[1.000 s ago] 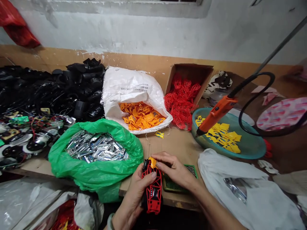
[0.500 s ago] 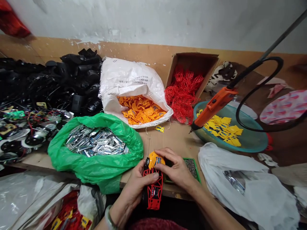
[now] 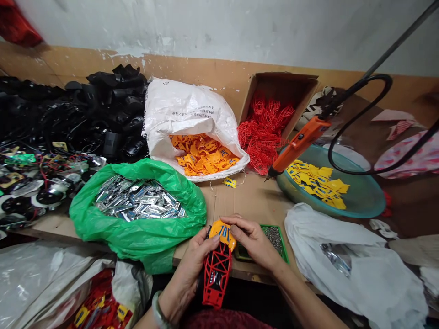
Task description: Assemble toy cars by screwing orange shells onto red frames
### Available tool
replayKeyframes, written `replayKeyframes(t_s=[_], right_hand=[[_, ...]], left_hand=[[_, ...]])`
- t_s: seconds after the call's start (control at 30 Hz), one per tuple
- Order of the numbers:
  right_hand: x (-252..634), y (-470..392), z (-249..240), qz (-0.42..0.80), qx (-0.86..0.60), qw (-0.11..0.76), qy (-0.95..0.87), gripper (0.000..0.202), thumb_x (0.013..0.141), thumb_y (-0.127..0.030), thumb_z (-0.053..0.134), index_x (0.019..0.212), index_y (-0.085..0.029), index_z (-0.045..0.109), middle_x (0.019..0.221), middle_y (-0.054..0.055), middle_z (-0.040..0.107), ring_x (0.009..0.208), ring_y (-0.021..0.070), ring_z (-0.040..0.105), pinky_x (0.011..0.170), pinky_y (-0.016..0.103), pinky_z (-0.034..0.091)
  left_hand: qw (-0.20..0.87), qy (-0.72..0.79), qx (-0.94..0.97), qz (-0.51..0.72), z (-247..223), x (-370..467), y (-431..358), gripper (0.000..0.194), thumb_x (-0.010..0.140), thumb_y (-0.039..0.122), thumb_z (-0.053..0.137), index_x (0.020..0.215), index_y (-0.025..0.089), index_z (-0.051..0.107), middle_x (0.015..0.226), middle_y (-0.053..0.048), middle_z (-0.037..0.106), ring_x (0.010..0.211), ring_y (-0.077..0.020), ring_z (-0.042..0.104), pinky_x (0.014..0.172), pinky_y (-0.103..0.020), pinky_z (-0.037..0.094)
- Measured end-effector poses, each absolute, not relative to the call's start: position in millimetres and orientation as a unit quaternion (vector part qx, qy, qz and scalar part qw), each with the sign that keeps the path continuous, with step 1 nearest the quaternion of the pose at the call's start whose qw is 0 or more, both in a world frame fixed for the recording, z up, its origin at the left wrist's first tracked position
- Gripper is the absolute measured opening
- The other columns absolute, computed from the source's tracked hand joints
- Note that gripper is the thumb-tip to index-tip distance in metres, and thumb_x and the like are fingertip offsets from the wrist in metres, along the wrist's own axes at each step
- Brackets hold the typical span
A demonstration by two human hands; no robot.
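Between both hands is a toy car body [image 3: 217, 274] with a red lattice frame over a black base. An orange-yellow printed hood piece [image 3: 223, 233] sits at its far end. My left hand [image 3: 194, 256] is closed round the car's left side, its thumb pressed on the hood piece. My right hand [image 3: 252, 240] grips the hood piece from the right, with thumb and fingers at its edge. The undersides of the car and some fingertips are hidden. Beside the right hand lies a green tray [image 3: 285, 249] of small screws [image 3: 273, 237].
An orange electric screwdriver [image 3: 298, 144] hangs at the right, above a teal basin [image 3: 372, 203] of yellow pieces. Around the cardboard-covered table stand a green bag [image 3: 190, 201] of silvery strips, a white sack [image 3: 192, 103] of orange pieces, red frames [image 3: 264, 123] and black parts [image 3: 116, 109].
The left thumb has moved from the red frame up onto the hood piece. The car has tilted slightly, its near end shifting left. The hanging screwdriver has swung a little left.
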State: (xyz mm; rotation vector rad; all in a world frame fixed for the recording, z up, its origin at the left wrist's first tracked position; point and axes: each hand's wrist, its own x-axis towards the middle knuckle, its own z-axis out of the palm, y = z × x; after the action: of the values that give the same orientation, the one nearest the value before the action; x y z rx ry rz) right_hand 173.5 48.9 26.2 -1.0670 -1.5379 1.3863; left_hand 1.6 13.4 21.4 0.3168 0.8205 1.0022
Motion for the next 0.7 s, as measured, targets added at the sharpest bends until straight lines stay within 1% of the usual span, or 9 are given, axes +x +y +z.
replayKeyframes(t_s=[0.1,0.17,0.23,0.33,0.4,0.47,0.6,0.7], right_hand=[[176,48,20,0.621,-0.411,0.429,-0.511,0.029,0.094,-0.040,0.062,0.117,-0.028,0.076,0.117,0.005,0.073,0.107,0.0213,0.067,0.095,0.034,0.051],[176,47,19,0.650,-0.389,0.436,-0.486,0.030,0.092,-0.034,0.065,0.121,-0.030,0.073,0.121,0.004,0.073,0.109,0.0207,0.066,0.095,0.033,0.051],[175,47,21,0.651,-0.355,0.424,-0.520,0.032,0.091,-0.025,0.064,0.121,-0.030,0.073,0.117,0.003,0.074,0.109,0.0196,0.067,0.097,0.032,0.050],[174,47,28,0.615,-0.300,0.414,-0.600,0.028,0.092,-0.017,0.059,0.111,-0.028,0.077,0.109,0.003,0.074,0.106,0.0188,0.067,0.098,0.033,0.049],[175,48,31,0.592,-0.288,0.409,-0.632,0.027,0.091,-0.014,0.056,0.104,-0.024,0.078,0.106,0.005,0.073,0.104,0.0189,0.067,0.096,0.033,0.049],[177,50,31,0.572,-0.311,0.402,-0.645,0.026,0.090,-0.013,0.055,0.101,-0.022,0.077,0.102,0.005,0.073,0.099,0.0186,0.067,0.091,0.032,0.050],[173,57,35,0.508,-0.404,0.387,-0.655,0.020,0.089,-0.016,0.056,0.097,-0.018,0.074,0.093,0.006,0.069,0.088,0.0179,0.066,0.080,0.031,0.052],[156,65,42,0.471,-0.407,0.338,-0.706,0.017,0.089,-0.018,0.058,0.097,-0.017,0.074,0.093,0.006,0.070,0.087,0.0179,0.066,0.079,0.030,0.050]], left_hand=[[0.812,0.364,0.099,0.446,17,-3,7,0.037,0.070,0.031,0.087,0.099,0.015,0.071,0.072,-0.002,0.074,0.055,-0.0146,0.066,0.054,-0.024,0.052],[0.827,0.360,0.061,0.428,10,-5,2,0.033,0.071,0.032,0.086,0.093,0.013,0.071,0.068,-0.002,0.073,0.053,-0.0154,0.066,0.054,-0.025,0.052],[0.841,0.355,0.028,0.408,1,-7,-2,0.030,0.071,0.032,0.085,0.090,0.013,0.071,0.066,-0.003,0.073,0.051,-0.0148,0.065,0.054,-0.025,0.052],[0.857,0.341,0.008,0.386,-4,-7,-3,0.028,0.068,0.032,0.086,0.081,0.013,0.071,0.064,-0.002,0.073,0.049,-0.0138,0.063,0.053,-0.025,0.051],[0.857,0.332,0.035,0.393,-1,-7,-2,0.031,0.064,0.032,0.089,0.080,0.014,0.071,0.066,-0.001,0.073,0.050,-0.0125,0.062,0.053,-0.024,0.050],[0.848,0.332,0.092,0.403,3,-8,1,0.034,0.061,0.031,0.091,0.084,0.015,0.072,0.069,-0.001,0.073,0.052,-0.0119,0.062,0.054,-0.023,0.049],[0.829,0.361,0.189,0.383,1,-13,7,0.034,0.064,0.030,0.089,0.087,0.014,0.072,0.072,-0.003,0.072,0.054,-0.0115,0.062,0.053,-0.022,0.046],[0.834,0.358,0.213,0.361,-4,-16,10,0.037,0.062,0.030,0.090,0.091,0.013,0.073,0.074,-0.003,0.072,0.055,-0.0106,0.061,0.056,-0.021,0.044]])
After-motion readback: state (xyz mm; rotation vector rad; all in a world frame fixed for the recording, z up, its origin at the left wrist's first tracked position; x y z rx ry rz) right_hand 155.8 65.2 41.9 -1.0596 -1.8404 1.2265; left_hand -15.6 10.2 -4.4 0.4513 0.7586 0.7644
